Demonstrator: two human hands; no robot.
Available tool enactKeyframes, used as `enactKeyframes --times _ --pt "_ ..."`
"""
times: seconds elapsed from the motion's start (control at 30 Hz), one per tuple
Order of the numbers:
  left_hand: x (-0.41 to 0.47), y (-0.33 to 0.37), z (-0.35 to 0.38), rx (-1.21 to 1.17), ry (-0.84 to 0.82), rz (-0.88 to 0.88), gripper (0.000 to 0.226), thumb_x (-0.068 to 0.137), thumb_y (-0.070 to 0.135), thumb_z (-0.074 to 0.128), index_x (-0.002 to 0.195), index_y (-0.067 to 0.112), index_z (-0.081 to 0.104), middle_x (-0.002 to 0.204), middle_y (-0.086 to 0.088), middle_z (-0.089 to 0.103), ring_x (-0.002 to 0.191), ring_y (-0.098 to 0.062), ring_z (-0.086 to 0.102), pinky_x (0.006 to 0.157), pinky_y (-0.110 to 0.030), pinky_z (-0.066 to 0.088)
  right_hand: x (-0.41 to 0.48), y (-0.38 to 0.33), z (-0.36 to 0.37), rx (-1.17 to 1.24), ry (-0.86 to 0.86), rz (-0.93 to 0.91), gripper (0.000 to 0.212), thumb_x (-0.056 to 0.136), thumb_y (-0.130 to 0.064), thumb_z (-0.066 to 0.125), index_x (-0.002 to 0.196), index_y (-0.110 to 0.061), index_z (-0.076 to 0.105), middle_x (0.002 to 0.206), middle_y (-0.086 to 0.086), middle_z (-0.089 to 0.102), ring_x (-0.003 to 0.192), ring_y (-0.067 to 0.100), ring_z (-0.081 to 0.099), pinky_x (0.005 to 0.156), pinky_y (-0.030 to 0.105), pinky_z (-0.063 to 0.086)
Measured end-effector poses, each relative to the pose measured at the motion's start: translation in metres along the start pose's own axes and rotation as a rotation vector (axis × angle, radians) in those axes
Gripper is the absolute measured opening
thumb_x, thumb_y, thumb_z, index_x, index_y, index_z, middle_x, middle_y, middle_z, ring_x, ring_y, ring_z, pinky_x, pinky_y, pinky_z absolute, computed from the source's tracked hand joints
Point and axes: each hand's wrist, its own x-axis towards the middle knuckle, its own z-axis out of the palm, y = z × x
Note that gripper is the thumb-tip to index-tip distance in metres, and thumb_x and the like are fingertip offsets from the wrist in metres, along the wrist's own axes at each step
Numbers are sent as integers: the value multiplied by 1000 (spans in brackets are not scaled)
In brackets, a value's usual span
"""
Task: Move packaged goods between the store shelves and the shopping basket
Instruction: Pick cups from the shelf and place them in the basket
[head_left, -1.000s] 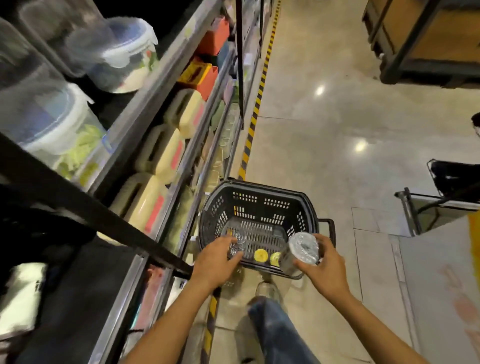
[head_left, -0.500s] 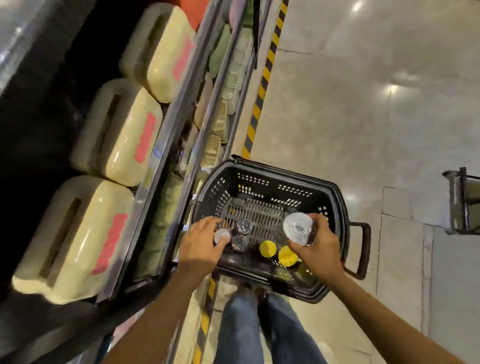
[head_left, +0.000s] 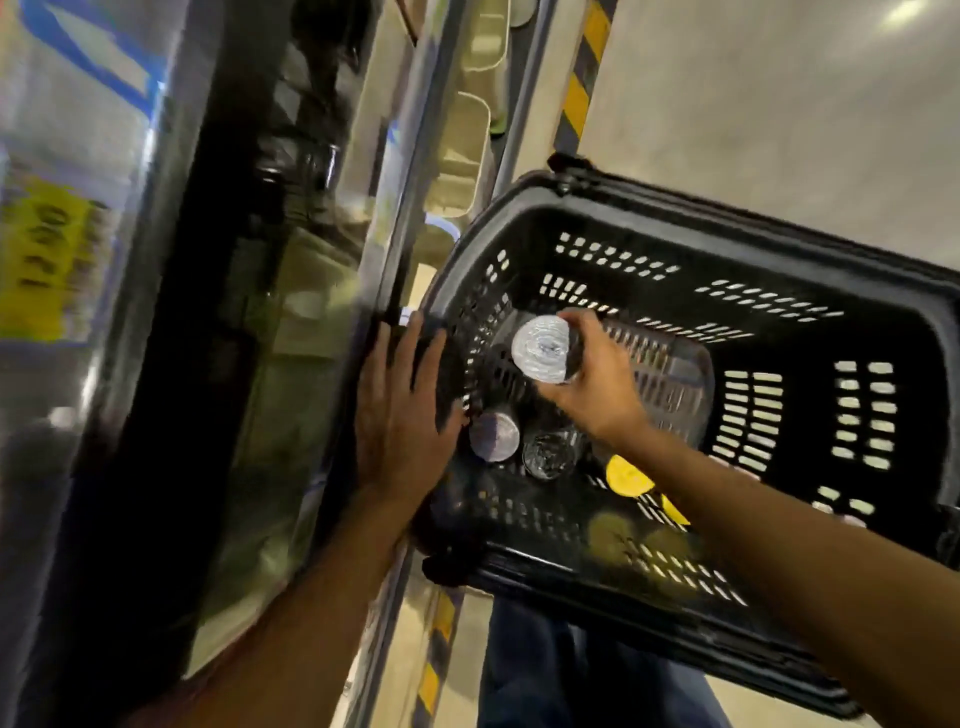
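Observation:
A black plastic shopping basket (head_left: 753, 218) stands on the floor beside the shelves. My right hand (head_left: 597, 384) is inside it, shut on a clear bottle with a silvery cap (head_left: 543, 349), held above the basket's bottom. Below it stand two more clear bottles (head_left: 494, 434) (head_left: 548, 453), and yellow-capped items (head_left: 626, 475) lie at the near side. My left hand (head_left: 402, 415) rests flat with fingers spread against the basket's left rim and wall, holding nothing.
The metal shelf unit (head_left: 410, 156) runs along the left, with cream-coloured containers (head_left: 462, 150) on its lower level and a blurred yellow label (head_left: 47, 260). A yellow-black floor stripe (head_left: 582, 78) borders the shelves. My jeans-clad legs (head_left: 545, 675) are below the basket.
The view has dropped and closed in on the basket. My left hand let go of a small bottle and moved to the basket's left rim. My right hand carried its bottle leftward inside the basket.

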Motion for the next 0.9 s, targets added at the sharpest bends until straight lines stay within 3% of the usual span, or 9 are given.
enactKeyframes --times 0.13,0.23,0.47,0.77,0.9 --pt "0 -2 15 65 47 -35 74 79 22 67 144 9 32 154 -12 28 141 -32 22 110 -49 27 31 29 40 -136 -67 -81 69 66 -16 81 126 -11 48 124 10 53 113 25 52 96 34 43" --pt "0 -2 19 68 86 -34 69 82 20 64 143 8 33 154 -10 29 139 -24 29 111 -46 23 43 38 61 -213 -138 -70 67 71 -18 78 128 -14 44 128 12 50 116 30 51 98 40 42" --pt "0 -4 21 119 90 -41 69 82 29 53 144 11 28 154 -7 25 140 -18 26 111 -42 21 46 46 98 -230 -306 38 76 70 -10 79 134 -16 39 133 10 49 116 31 53 97 42 46" --pt "-2 -3 21 111 94 -37 68 80 28 54 142 11 30 153 -5 20 138 -17 27 112 -40 18 41 51 111 -203 -306 131 77 78 -16 74 141 -17 30 140 7 41 124 25 44 104 33 35" --pt "-2 -3 20 97 83 -36 65 83 31 49 142 10 30 153 -5 20 138 -18 29 112 -41 19 40 49 109 -153 -325 164 76 79 -22 73 141 -16 31 140 7 40 126 26 41 108 38 35"
